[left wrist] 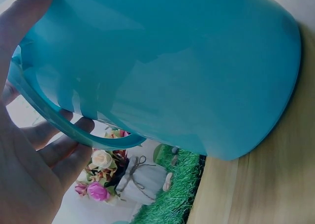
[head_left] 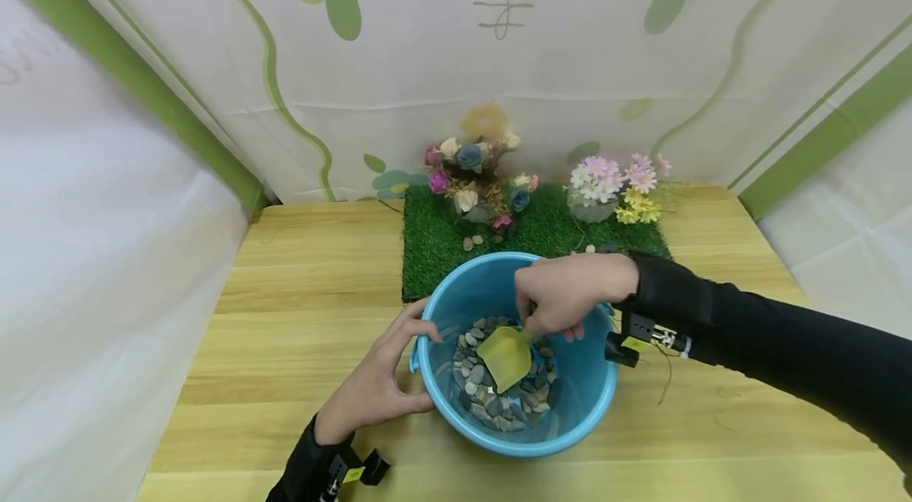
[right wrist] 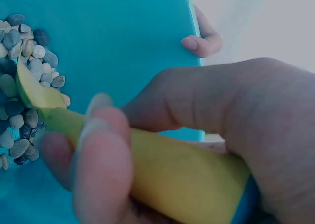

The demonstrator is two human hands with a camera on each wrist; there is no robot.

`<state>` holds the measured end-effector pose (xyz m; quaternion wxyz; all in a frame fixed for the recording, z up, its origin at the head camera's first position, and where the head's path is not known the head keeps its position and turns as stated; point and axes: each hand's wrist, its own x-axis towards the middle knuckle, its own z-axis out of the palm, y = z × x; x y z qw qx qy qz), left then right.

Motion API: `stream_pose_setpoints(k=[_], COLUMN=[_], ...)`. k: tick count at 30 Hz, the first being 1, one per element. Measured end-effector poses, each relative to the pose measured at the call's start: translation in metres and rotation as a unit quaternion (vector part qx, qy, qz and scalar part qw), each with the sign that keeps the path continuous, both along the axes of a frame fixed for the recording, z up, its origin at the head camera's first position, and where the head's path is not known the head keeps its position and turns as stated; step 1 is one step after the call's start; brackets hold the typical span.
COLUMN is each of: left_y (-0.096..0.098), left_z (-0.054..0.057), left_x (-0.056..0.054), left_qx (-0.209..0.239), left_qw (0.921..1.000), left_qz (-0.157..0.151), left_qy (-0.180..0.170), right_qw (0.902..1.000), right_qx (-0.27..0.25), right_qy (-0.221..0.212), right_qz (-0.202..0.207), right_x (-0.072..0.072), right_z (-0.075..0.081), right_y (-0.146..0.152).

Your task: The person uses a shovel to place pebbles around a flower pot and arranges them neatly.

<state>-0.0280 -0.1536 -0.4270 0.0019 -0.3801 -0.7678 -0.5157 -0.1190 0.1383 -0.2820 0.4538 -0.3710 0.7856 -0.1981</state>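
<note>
A blue bucket (head_left: pixel 591 407) stands on the table with a layer of grey and white pebbles (head_left: pixel 492 407) at its bottom. My left hand (head_left: pixel 378 383) grips the bucket's left rim, one finger hooked over the edge. In the left wrist view the bucket's blue handle (left wrist: pixel 74 130) hangs against its outer wall, beside the fingers. Reaching inside over the far right rim, my right hand (head_left: pixel 570 292) holds a small yellow shovel (head_left: pixel 507 359) by its handle. The shovel's blade touches the pebbles; in the right wrist view its tip (right wrist: pixel 29 86) lies among them.
Behind the bucket lies a green turf mat (head_left: pixel 427 256) bearing a mixed bouquet (head_left: pixel 473 177) and a pot of pink and yellow flowers (head_left: pixel 606 185). A few loose pebbles (head_left: pixel 473 242) sit on the mat. White printed cloth (head_left: pixel 427 51) surrounds the wooden table (head_left: pixel 285 312).
</note>
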Motion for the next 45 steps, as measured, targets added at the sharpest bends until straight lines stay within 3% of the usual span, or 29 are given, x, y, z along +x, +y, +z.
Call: stream_pose_setpoints(k=[10,18,22,37,45], left_y=[0.000,0.000,0.000,-0.001,-0.001], left_z=[0.000,0.000,0.000,0.000,-0.001], left_x=[-0.001,-0.001,-0.001,0.000,-0.001], left_qx=[0.008,0.012,0.009,0.007,0.007], left_qw=[1.0000,0.9999,0.9999,1.0000,0.9999], left_qz=[-0.004,-0.010,-0.008,-0.005,-0.008], left_qy=[0.004,0.002,-0.001,-0.004,0.001], right_qw=[0.9999,0.9992,0.9995,0.9978,0.9979], right_qx=[0.015,0.038,0.026,-0.016,-0.033], right_qy=[0.002,0.013,0.016,-0.035,-0.032], right_qz=[-0.007,-0.004,0.008,0.054,0.045], right_x=[0.001,0.000,-0.001,-0.012,-0.017], right_z=[-0.013,-0.013,-0.015,-0.033,-0.040], right_y=[-0.011,-0.013,-0.014,-0.010,-0.010])
